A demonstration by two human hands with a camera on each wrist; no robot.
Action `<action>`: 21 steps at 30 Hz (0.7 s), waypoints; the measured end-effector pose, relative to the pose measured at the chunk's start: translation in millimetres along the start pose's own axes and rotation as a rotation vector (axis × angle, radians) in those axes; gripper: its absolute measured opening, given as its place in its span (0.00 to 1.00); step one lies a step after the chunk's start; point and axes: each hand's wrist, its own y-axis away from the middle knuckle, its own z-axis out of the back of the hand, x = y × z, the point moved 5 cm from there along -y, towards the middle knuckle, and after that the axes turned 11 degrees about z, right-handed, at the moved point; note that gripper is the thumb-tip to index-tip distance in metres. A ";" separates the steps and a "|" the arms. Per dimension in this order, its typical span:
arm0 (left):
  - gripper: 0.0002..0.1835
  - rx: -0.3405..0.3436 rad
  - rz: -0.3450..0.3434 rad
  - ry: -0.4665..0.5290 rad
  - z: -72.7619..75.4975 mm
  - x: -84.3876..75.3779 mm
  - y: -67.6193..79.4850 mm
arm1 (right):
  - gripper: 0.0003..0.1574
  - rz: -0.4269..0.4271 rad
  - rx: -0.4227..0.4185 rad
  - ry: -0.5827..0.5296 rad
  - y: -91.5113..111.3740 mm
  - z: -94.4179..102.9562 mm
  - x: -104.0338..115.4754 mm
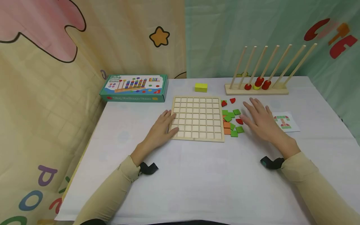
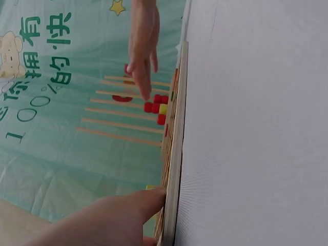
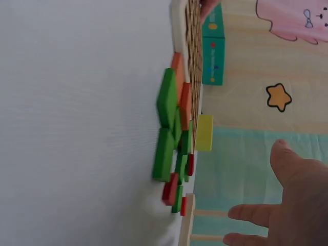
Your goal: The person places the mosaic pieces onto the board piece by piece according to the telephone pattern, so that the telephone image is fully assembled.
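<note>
A square wooden grid board (image 1: 196,139) lies flat, its many compartments showing pale wood. My left hand (image 1: 161,128) rests along the board's left edge, with the thumb and fingers touching its rim. Beside the board's right edge is a loose cluster of green square tiles (image 1: 234,133), orange square tiles (image 1: 227,125) and red quarter-round tiles (image 1: 232,100). Just right of these tiles my right hand (image 1: 261,121) hovers above the table, fingers spread and holding nothing. Partly behind that hand lies a white pattern card (image 1: 292,125) printed with green, orange and red shapes.
At the back right stands a wooden peg rack (image 1: 236,91) with several upright rods and a few red and yellow beads. A yellow block (image 1: 201,87) sits behind the board. The green game box (image 1: 135,98) lies at the back left. Printed curtains (image 1: 126,37) hang behind the table.
</note>
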 end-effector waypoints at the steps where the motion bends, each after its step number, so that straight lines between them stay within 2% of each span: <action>1: 0.38 -0.001 0.005 0.015 -0.3 -0.8 0.4 | 0.47 0.004 0.017 0.001 -6.3 2.5 2.6; 5: 0.37 -0.032 0.006 0.038 -0.3 -5.5 1.5 | 0.47 0.040 0.065 -0.025 -37.2 7.8 13.0; 10: 0.34 -0.064 -0.004 0.034 -2.0 -10.0 3.2 | 0.44 0.052 0.120 -0.094 -75.5 1.6 22.4; 14: 0.33 -0.115 -0.036 0.028 -1.8 -14.2 4.0 | 0.36 0.045 0.093 -0.107 -99.7 -1.8 26.6; 17: 0.32 -0.159 -0.061 0.030 -0.9 -16.3 3.7 | 0.30 0.034 0.051 -0.116 -111.1 -4.0 27.3; 21: 0.33 -0.145 -0.052 0.045 -3.1 -16.2 4.0 | 0.24 -0.002 0.045 -0.126 -113.7 -12.6 25.3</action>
